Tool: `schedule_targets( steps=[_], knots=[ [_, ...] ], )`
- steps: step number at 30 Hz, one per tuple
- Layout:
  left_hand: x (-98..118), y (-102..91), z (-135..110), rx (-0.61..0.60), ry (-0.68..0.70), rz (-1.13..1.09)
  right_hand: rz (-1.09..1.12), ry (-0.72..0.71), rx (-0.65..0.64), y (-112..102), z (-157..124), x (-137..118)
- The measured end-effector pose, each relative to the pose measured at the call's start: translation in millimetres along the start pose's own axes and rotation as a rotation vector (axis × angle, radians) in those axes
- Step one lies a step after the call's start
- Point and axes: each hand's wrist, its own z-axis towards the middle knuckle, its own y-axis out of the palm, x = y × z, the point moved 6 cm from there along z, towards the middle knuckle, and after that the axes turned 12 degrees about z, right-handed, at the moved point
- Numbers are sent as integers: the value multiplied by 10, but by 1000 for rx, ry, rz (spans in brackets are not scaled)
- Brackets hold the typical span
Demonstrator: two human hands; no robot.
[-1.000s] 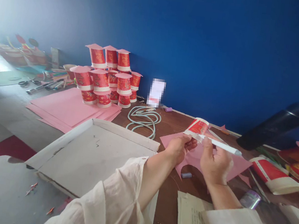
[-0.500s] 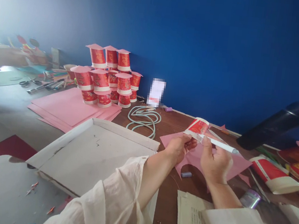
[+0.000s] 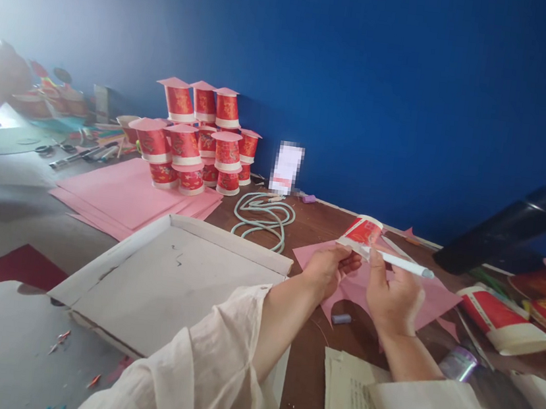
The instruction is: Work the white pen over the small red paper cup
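One red cup, as I see it remotely, grasped near its white end by the left hand, white pen clasped in the right hand, over pink paper, near the far edge of the brown table, stacked cups leftward.

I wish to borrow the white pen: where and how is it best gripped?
Probably pinch the white pen at its free end, from the picture's right: it projects there, slim and straight, beyond the right hand, away from the red paper cup.
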Motion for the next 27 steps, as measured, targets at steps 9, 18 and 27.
schedule_targets(
  steps=[9,18,27],
  knots=[
    [10,17,-24,-6,-5,-8,17,3,2,-14,2,-39],
    [26,15,-37,-13,6,-56,161,216,114,-120,-8,20],
    [16,-12,13,-40,27,-61,340,205,97,-79,-13,-48]
  ],
)
